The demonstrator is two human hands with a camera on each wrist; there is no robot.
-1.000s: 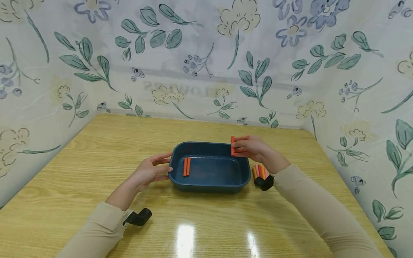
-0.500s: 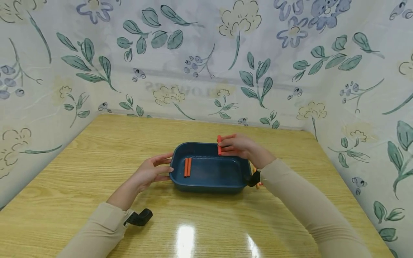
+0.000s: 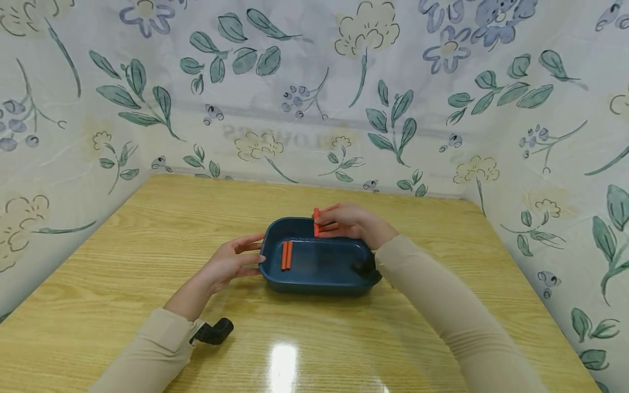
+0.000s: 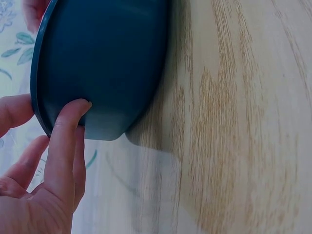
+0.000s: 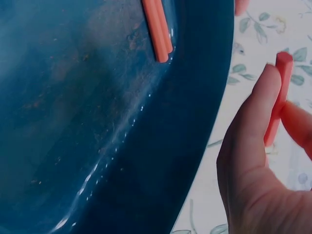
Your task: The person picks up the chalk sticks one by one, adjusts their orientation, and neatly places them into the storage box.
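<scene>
A dark blue rectangular container [image 3: 319, 286] sits on the wooden table. My left hand [image 3: 231, 265] holds its left end, with a digit at the rim and fingers [image 4: 61, 146] against the outer wall. Above the container's back rim, my right hand [image 3: 344, 221] pinches a short red crayon-like stick [image 3: 316, 222], held roughly upright. The right wrist view shows this stick [image 5: 280, 97] between thumb and fingers, apart from the container. Two orange-red sticks [image 3: 286, 255] lie side by side inside the container, near its left end.
The wooden table [image 3: 196, 218] is bordered by floral-patterned sheeting [image 3: 314, 109] at the back and sides. Black wrist cameras stick out from both sleeves. My right forearm covers nearly all of the table just right of the container.
My right hand has moved left along the back rim with the red stick. Its forearm now hides most of the coloured sticks beside the container. My left hand has stayed in place.
</scene>
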